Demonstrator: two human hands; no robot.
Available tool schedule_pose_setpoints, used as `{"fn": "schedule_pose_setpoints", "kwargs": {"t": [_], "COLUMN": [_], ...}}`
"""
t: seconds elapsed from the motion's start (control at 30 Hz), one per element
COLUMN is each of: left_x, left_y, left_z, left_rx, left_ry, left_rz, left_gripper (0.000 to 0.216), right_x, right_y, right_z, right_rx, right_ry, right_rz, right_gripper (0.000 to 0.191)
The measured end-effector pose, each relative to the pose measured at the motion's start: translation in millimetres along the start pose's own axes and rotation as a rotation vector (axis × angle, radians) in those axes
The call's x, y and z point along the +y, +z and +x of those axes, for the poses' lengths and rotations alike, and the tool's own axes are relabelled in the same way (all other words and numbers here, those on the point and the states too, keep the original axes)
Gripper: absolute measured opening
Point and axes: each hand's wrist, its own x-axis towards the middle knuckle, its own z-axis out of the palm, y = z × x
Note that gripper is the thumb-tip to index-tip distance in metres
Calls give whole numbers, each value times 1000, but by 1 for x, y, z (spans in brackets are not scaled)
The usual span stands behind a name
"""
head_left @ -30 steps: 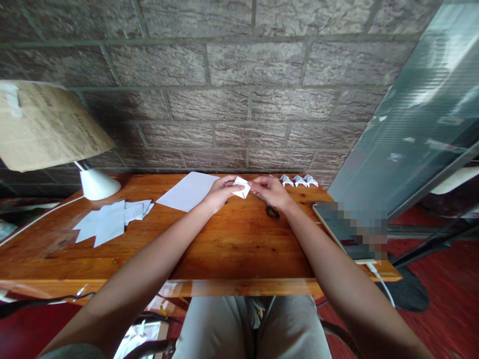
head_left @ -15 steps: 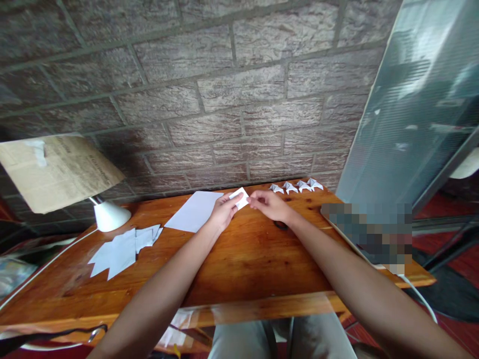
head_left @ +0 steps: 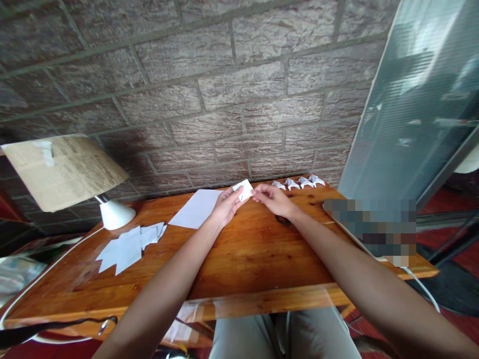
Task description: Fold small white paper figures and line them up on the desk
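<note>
A small folded white paper (head_left: pixel 245 190) is held up over the far part of the wooden table. My left hand (head_left: pixel 226 206) grips it from the left, thumb on its near face. At its right corner, my right hand (head_left: pixel 272 198) pinches the edge between thumb and fingertips. Behind and left of my left hand lies a flat white paper sheet (head_left: pixel 192 208). Several folded paper pieces (head_left: pixel 299 183) stand in a row along the back edge, beyond my right hand.
Loose white papers (head_left: pixel 127 247) overlap on the table's left side, near a lamp (head_left: pixel 117 215) with a brown paper shade. A dark ring-shaped item (head_left: pixel 282 220) lies under my right wrist. On the right, a blurred-out device (head_left: pixel 368 232) has a white cable. A brick wall (head_left: pixel 224 119) rises behind.
The folded paper has turned slightly in my hands, and both hands keep hold of it. The whole view has shifted a little.
</note>
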Motion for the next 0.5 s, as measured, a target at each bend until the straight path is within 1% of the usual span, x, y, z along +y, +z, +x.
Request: {"fn": "schedule_pose_setpoints", "kwargs": {"t": [0.1, 0.2, 0.3, 0.5], "left_x": [-3, -7, -9, -7], "left_y": [2, 0, -1, 0], "left_z": [0, 1, 1, -1], "left_rx": [-34, -15, -25, -53], "left_ry": [50, 98, 123, 174], "left_rz": [-5, 10, 46, 81], "left_gripper": [34, 29, 26, 25], "right_x": [2, 3, 1, -1], "right_y": [0, 3, 9, 14], "right_z": [0, -2, -4, -5], "right_rx": [40, -23, -84, -89], "right_ry": [2, 27, 41, 49], "right_rz": [-14, -44, -63, 2], "right_gripper": [39, 41, 40, 41]}}
